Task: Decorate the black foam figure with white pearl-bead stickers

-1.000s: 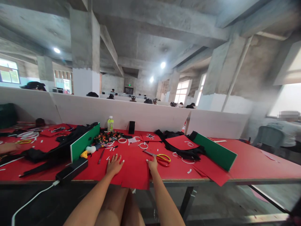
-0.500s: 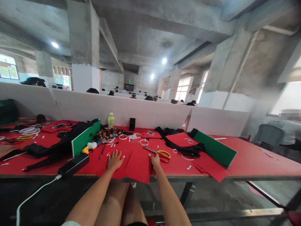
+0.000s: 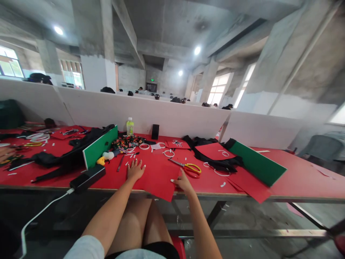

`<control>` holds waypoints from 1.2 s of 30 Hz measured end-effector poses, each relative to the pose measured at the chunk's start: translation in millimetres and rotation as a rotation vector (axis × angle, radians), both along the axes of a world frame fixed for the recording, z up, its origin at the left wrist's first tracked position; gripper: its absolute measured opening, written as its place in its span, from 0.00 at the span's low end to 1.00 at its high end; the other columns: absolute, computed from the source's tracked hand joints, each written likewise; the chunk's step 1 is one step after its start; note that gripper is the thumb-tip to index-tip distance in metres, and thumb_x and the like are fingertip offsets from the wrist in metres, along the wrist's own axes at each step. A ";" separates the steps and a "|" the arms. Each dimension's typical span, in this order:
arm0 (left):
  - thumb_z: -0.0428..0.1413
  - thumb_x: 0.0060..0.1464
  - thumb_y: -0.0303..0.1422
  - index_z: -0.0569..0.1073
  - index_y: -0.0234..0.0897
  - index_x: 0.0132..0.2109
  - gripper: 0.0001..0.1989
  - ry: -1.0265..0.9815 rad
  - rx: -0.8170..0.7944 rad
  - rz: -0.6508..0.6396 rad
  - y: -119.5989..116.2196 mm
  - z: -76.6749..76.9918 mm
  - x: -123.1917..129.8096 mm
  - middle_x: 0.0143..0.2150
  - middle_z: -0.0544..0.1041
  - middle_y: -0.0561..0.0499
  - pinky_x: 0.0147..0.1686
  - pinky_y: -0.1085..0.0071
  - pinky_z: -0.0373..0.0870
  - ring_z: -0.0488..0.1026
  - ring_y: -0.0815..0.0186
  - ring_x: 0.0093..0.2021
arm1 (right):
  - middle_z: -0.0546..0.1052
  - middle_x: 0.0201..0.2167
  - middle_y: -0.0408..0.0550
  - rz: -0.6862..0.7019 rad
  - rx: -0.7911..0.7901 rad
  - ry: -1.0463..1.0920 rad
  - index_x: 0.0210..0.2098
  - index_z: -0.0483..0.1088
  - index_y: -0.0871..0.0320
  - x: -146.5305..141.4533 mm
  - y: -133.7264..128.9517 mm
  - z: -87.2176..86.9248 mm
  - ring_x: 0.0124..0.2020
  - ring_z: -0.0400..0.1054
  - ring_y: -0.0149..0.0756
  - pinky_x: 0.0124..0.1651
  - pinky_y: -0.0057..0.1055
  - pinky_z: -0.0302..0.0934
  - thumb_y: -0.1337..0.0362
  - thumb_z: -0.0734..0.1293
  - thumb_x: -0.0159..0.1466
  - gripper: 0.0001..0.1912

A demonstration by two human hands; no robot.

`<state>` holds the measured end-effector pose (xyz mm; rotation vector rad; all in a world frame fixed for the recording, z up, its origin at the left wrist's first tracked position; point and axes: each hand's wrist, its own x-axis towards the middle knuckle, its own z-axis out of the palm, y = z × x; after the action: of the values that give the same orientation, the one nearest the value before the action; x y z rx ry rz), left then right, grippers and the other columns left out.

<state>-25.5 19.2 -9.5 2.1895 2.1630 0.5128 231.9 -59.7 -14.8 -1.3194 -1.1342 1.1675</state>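
Observation:
My left hand (image 3: 135,170) lies flat with fingers spread on the left part of a red sheet (image 3: 159,180) at the table's front edge. At the sheet's right edge is my right hand (image 3: 183,181), its index finger stretched forward and its thumb pointing left, apart from each other. The near corner of the sheet hangs over the edge. Just beyond my right hand lie scissors (image 3: 192,169) with yellow and red handles. White rings (image 3: 169,153) and small white scraps are scattered behind the sheet.
Green boards (image 3: 101,147) stand on both sides, with black cloth (image 3: 219,163) by the right one. A black power box (image 3: 88,178) with a white cable sits front left. Behind are a bottle (image 3: 130,126), patterned fabric and a white partition (image 3: 151,111). Another person's hand is far left.
The view has tilted down slightly and shifted. My right hand has turned, its index finger now extended forward. My left hand still lies on the sheet.

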 end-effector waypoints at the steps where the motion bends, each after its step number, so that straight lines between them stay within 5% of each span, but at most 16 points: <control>1: 0.53 0.59 0.38 0.65 0.36 0.55 0.19 0.001 -0.002 -0.006 1.2 -0.3 -0.6 0.55 0.67 0.44 0.49 0.53 0.68 0.68 0.58 0.51 | 0.73 0.22 0.36 0.012 -0.001 -0.027 0.63 0.44 0.54 2.2 3.7 1.5 0.23 0.70 0.36 0.24 0.29 0.65 0.62 0.75 0.42 0.54; 8: 0.53 0.59 0.39 0.65 0.36 0.56 0.21 0.000 -0.013 -0.080 4.6 6.6 -3.8 0.59 0.64 0.43 0.53 0.49 0.63 0.65 0.54 0.56 | 0.71 0.23 0.38 0.029 0.030 -0.410 0.59 0.55 0.60 19.6 28.1 16.9 0.24 0.69 0.34 0.31 0.33 0.66 0.66 0.71 0.51 0.38; 11: 0.51 0.60 0.38 0.62 0.36 0.59 0.22 -0.002 0.042 -0.157 -4.1 17.5 0.6 0.64 0.59 0.42 0.60 0.45 0.52 0.56 0.52 0.63 | 0.75 0.37 0.52 -0.050 0.118 -0.645 0.61 0.54 0.61 11.7 29.5 29.0 0.41 0.70 0.47 0.44 0.41 0.64 0.67 0.68 0.53 0.37; 13: 0.44 0.64 0.35 0.60 0.33 0.61 0.21 -0.001 0.071 -0.243 -14.8 20.8 5.2 0.66 0.56 0.39 0.64 0.49 0.44 0.51 0.56 0.66 | 0.69 0.51 0.63 -0.084 0.188 -0.787 0.62 0.54 0.61 -4.4 25.8 32.7 0.54 0.62 0.53 0.53 0.45 0.57 0.67 0.64 0.57 0.34; 20: 0.44 0.61 0.33 0.64 0.31 0.59 0.21 -0.025 -0.004 -0.454 -59.9 -4.2 3.2 0.63 0.62 0.37 0.60 0.55 0.57 0.57 0.57 0.64 | 0.58 0.63 0.58 0.181 0.242 -1.119 0.61 0.59 0.54 -65.9 5.1 11.8 0.66 0.47 0.47 0.63 0.52 0.38 0.57 0.59 0.64 0.26; 26: 0.44 0.60 0.29 0.70 0.37 0.55 0.18 -0.078 0.003 -0.547 -75.4 -8.6 -11.3 0.60 0.67 0.44 0.61 0.62 0.57 0.61 0.64 0.62 | 0.54 0.65 0.56 0.286 0.233 -1.240 0.63 0.54 0.55 -53.3 12.8 9.7 0.67 0.45 0.42 0.64 0.51 0.37 0.56 0.54 0.67 0.26; 36: 0.47 0.58 0.28 0.77 0.36 0.41 0.14 -0.081 -0.001 -0.558 -80.2 5.7 -14.3 0.48 0.78 0.43 0.51 0.65 0.69 0.74 0.59 0.49 | 0.54 0.65 0.55 0.282 0.247 -1.226 0.63 0.54 0.56 -50.9 12.5 7.7 0.67 0.44 0.40 0.65 0.48 0.36 0.55 0.53 0.67 0.27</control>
<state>-39.8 -61.0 -3.8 2.5618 1.4098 0.5450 181.0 -47.2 -7.1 -1.7243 -2.2898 0.2508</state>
